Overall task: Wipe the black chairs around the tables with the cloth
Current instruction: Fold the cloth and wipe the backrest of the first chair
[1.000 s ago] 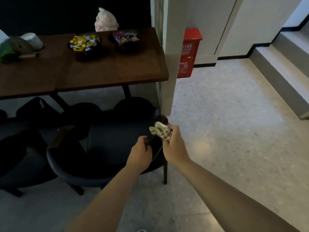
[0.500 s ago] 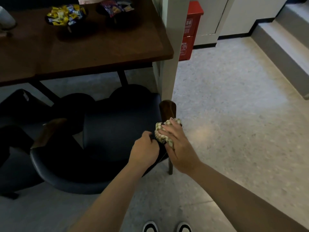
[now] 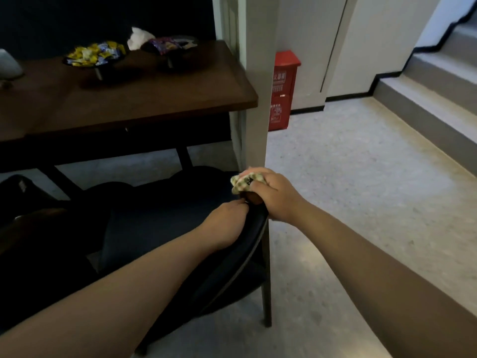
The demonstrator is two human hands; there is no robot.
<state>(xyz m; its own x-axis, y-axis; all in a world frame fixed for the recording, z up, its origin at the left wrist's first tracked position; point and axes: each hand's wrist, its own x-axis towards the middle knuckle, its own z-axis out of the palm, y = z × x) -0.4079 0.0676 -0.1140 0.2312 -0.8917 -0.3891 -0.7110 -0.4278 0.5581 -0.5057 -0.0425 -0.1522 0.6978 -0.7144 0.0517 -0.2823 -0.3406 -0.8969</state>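
Checked cloth (image 3: 242,182) bunched atop black chair (image 3: 165,228)

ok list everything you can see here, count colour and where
chair: one, black, in front of the table, nearest the camera
cloth: one, checked green and white, on the chair's right armrest end
table: one, dark brown wood, upper left
sweet dishes: two, dark, holding wrapped sweets, on the table
box: one, red, on the floor behind the pillar
pillar: one, pale, beside the table
steps: grey, upper right
left hand: grips the chair's back rim
right hand: holds the cloth against the armrest
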